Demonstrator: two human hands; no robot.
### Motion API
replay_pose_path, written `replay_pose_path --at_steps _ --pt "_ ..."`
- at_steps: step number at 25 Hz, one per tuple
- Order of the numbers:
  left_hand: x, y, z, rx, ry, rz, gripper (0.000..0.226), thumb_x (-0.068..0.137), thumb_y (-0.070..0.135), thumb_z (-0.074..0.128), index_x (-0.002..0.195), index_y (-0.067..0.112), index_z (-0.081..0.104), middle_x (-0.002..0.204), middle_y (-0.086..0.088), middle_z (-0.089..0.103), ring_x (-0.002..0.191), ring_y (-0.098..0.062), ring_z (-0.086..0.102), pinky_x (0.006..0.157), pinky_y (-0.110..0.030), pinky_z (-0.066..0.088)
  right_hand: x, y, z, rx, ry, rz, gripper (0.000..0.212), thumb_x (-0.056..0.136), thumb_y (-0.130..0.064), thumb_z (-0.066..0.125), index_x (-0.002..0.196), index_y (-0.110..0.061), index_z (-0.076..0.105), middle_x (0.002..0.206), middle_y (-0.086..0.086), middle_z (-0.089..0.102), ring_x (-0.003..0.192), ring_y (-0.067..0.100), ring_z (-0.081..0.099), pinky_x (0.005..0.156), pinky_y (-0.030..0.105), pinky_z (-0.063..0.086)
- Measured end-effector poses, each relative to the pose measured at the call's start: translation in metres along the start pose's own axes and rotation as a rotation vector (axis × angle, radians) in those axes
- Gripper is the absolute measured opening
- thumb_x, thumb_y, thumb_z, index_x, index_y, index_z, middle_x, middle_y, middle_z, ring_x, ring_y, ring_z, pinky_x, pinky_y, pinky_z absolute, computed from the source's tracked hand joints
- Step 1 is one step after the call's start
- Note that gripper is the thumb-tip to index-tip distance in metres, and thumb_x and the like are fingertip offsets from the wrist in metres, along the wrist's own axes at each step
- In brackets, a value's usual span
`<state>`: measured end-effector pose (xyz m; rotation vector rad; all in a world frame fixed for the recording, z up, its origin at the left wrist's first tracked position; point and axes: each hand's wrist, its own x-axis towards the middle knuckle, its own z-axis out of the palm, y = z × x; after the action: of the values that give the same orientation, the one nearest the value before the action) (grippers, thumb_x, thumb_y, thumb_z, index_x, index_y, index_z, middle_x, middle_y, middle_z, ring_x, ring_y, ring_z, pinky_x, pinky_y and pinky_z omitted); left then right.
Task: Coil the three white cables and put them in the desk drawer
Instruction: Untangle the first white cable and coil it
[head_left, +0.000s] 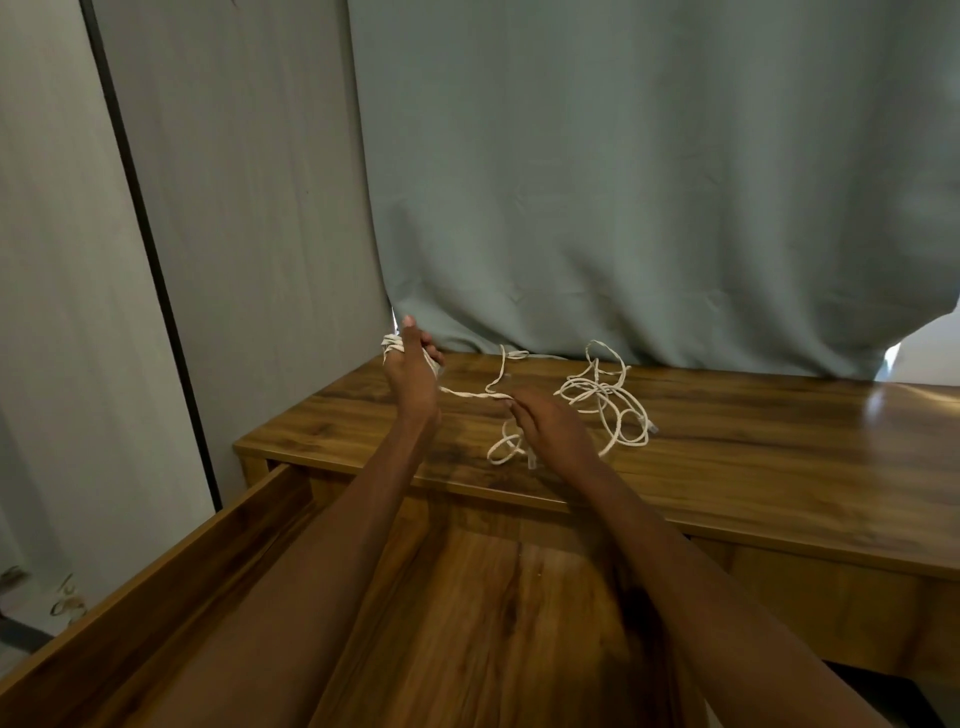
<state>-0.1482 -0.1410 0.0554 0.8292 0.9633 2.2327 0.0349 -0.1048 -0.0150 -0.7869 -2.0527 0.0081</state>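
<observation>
So the left hand (410, 374) is raised over the back left corner of the tabletop (753, 441), fingers curled around a small bundle of white cable (390, 345) that's wound round it, thumb sticking up. A stretch of that same cable (470, 394) runs tight from the bundle across to the right hand (545, 421), which pinches it between the fingertips just above the wood, back of the hand facing the camera.

From the right hand's pinch the cable carries on toward the back edge in a loose wiggle (503, 366), ending close to the curtain (649, 182). There's also a small loop (506, 449) lying near the front edge, right beside the right wrist, with what looks like a plug end next to it. Can't tell if that loop belongs to the same cable or another one.

The rest is a loose tangle of white cable (605, 400) sitting on the tabletop just right of the right hand, roughly mid-depth, one loop standing up toward the back edge. How many cables are in that pile, honestly can't tell.

The drawer (171, 566) is pulled out wide under both forearms, and no cable shows on the part of its floor that the arms leave visible
</observation>
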Motion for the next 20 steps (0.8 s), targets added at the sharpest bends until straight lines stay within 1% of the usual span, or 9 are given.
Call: replay_pose_path --at_steps 4,7,9,11,13,14,16,18,20 --pt "-0.003 -0.005 -0.002 0.415 -0.118 0.387 0.038 0.101 0.040 0.053 0.069 0.021 0.061 0.066 0.002 0.063 0.062 -0.004 0.059 0.065 -0.021 0.049 0.008 -0.019 0.005 0.033 0.037 0.010 0.024 0.102 -0.033 0.048 0.111 -0.026 0.069 0.088 -0.002 0.071 0.080 0.019 0.066 0.065 0.033 0.048" --pt "0.011 -0.014 -0.011 0.886 -0.228 0.646 0.055 0.099 0.053 0.046 0.066 0.013 0.064 0.069 -0.002 0.062 0.071 -0.017 0.061 0.078 -0.038 0.050 0.010 -0.025 0.005 0.206 0.111 0.051 0.025 0.103 -0.030 0.054 0.119 -0.027 0.072 0.104 -0.006 0.075 0.090 0.011 0.069 0.076 0.030 0.053" --pt "0.015 -0.017 -0.014 1.214 -0.338 0.702 0.066 0.097 0.063 0.033 0.063 0.013 0.063 0.068 0.001 0.058 0.072 -0.018 0.059 0.078 -0.041 0.047 0.013 -0.026 0.003 0.304 0.129 0.092 0.022 0.101 -0.032 0.058 0.115 -0.027 0.074 0.104 -0.009 0.075 0.092 0.005 0.068 0.080 0.031 0.054" --pt "0.012 -0.016 -0.021 1.269 -0.581 0.602 0.074 0.095 0.067 0.030 0.061 0.011 0.065 0.062 0.002 0.061 0.067 -0.013 0.061 0.074 -0.037 0.048 0.012 -0.020 0.001 0.294 0.114 0.143 0.018 0.098 -0.040 0.061 0.107 -0.030 0.073 0.095 -0.013 0.073 0.085 0.003 0.067 0.075 0.036 0.055" --pt "0.004 -0.008 -0.029 1.121 -0.826 0.298 0.070 0.097 0.064 0.039 0.068 0.008 0.069 0.057 0.003 0.064 0.061 -0.009 0.061 0.071 -0.032 0.049 0.009 -0.011 -0.002 0.261 0.102 0.241 0.019 0.091 -0.050 0.066 0.098 -0.033 0.069 0.085 -0.011 0.070 0.076 0.004 0.064 0.068 0.037 0.052" --pt "0.003 -0.006 -0.032 1.019 -0.884 0.138 0.065 0.098 0.062 0.044 0.073 0.007 0.070 0.058 0.003 0.064 0.061 -0.011 0.061 0.069 -0.032 0.049 0.007 -0.006 -0.004 0.254 0.095 0.285 0.021 0.088 -0.055 0.068 0.093 -0.035 0.067 0.081 -0.009 0.068 0.073 0.005 0.063 0.067 0.038 0.051" --pt "0.003 -0.003 -0.039 0.893 -0.922 -0.029 0.056 0.094 0.062 0.053 0.078 0.011 0.070 0.064 -0.003 0.063 0.065 -0.017 0.060 0.068 -0.034 0.048 0.005 0.002 -0.007 0.240 0.067 0.309 0.025 0.083 -0.065 0.066 0.085 -0.040 0.063 0.080 -0.009 0.067 0.074 0.007 0.063 0.069 0.040 0.052" --pt "0.001 -0.005 -0.041 0.918 -0.918 -0.009 0.051 0.089 0.061 0.061 0.079 0.011 0.070 0.067 -0.005 0.065 0.067 -0.018 0.061 0.070 -0.036 0.049 0.004 0.006 -0.011 0.249 0.020 0.287 0.032 0.079 -0.076 0.057 0.086 -0.046 0.062 0.085 -0.011 0.068 0.079 0.005 0.063 0.073 0.040 0.055" --pt "-0.001 -0.007 -0.041 0.892 -0.830 0.015 0.050 0.092 0.051 0.063 0.080 0.003 0.070 0.064 0.002 0.066 0.065 -0.012 0.062 0.070 -0.036 0.049 0.000 0.009 -0.017 0.242 -0.021 0.275 0.037 0.085 -0.077 0.048 0.097 -0.045 0.065 0.093 -0.013 0.070 0.086 0.003 0.064 0.078 0.040 0.056"
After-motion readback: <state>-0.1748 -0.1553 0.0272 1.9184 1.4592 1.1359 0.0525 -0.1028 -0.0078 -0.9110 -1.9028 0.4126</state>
